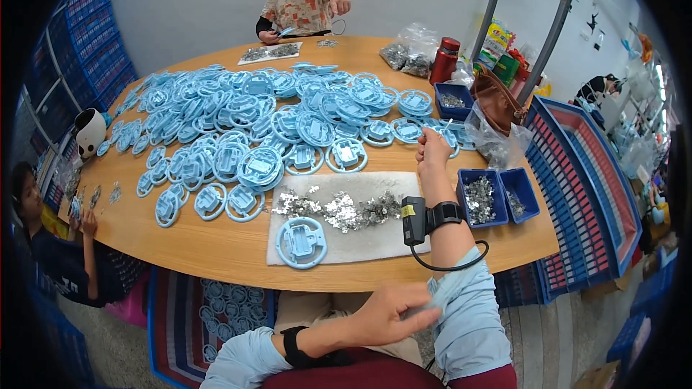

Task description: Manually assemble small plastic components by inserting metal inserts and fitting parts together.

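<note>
Head view: a pale-blue plastic wheel [301, 243], a ring around a boxy recessed centre, lies flat on the white mat [371, 245] beside silvery metal pieces [346, 212]. The right hand [434, 153] curls near more wheels; I cannot tell whether its grip is clamped. The left hand [389, 313] overlaps the right sleeve [468, 324], its grip unclear. Blue bins [481, 173] hold small metal parts; a striped-sided crate [173, 317] holds wheels.

Three small blue bins [532, 198], two white mats [382, 241] and one red flask [444, 63] are present. Blue wheels [301, 243] overlap too heavily to count.
</note>
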The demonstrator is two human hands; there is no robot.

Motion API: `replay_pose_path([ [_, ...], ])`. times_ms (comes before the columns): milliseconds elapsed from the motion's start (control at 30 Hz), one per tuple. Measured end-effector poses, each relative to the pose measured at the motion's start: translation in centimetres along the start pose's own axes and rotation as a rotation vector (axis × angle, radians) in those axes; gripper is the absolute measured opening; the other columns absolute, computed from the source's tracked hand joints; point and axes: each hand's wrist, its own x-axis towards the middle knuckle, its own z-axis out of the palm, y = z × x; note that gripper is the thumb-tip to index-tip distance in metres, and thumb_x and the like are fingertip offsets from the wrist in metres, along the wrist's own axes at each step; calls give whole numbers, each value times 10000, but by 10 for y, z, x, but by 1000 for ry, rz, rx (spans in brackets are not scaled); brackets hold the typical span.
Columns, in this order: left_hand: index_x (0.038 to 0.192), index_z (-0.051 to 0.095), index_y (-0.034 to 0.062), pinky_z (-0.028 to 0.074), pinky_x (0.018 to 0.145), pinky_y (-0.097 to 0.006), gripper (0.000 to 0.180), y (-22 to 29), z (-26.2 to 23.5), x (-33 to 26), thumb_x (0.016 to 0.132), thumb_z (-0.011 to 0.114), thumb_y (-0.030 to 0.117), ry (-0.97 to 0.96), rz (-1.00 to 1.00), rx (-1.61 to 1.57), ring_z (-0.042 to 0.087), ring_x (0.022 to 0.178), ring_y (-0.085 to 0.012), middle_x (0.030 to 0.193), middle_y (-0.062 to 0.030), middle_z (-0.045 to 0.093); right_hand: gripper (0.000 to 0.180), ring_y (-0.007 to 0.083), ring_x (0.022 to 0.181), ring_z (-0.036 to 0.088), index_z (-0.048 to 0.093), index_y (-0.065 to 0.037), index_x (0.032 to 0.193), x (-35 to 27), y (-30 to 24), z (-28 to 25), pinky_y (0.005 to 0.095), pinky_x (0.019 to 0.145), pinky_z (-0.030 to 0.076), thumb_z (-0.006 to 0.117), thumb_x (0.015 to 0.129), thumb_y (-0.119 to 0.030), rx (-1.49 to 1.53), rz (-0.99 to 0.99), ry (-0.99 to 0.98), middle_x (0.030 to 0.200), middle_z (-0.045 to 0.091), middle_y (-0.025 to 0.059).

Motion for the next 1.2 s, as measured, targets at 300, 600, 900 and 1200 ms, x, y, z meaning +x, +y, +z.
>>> replay_pose_path([
  [300,744,461,28,341,640,-276,265,10,11,22,708,648,213,134,148,16,427,690,-146,705,-53,437,167,275,632,598,579,-21,791,-14,45,10,375,566,452,544,714,-165,-840,-581,-100,678,603,137],
  [600,774,574,8,350,474,-210,261,34,-27,92,737,648,256,-128,-539,-311,434,560,-43,647,7,521,62,289,636,592,523,-42,756,-60,48,23,388,522,455,520,702,-71,-1575,-1181,-629,691,577,126],
  [900,582,520,23,356,438,-239,271,7,-32,117,731,613,229,-28,-378,-124,456,477,-90,529,-10,485,57,295,627,581,491,-44,775,-88,63,16,392,505,445,476,720,-40,-1520,-1291,-1002,695,546,127],
  [1200,631,523,75,328,467,-185,378,-25,-36,48,815,549,405,144,-549,-398,417,493,-53,583,23,489,101,318,636,588,568,-36,772,-102,46,15,400,533,449,521,723,-111,-1395,-914,-813,730,598,161],
])
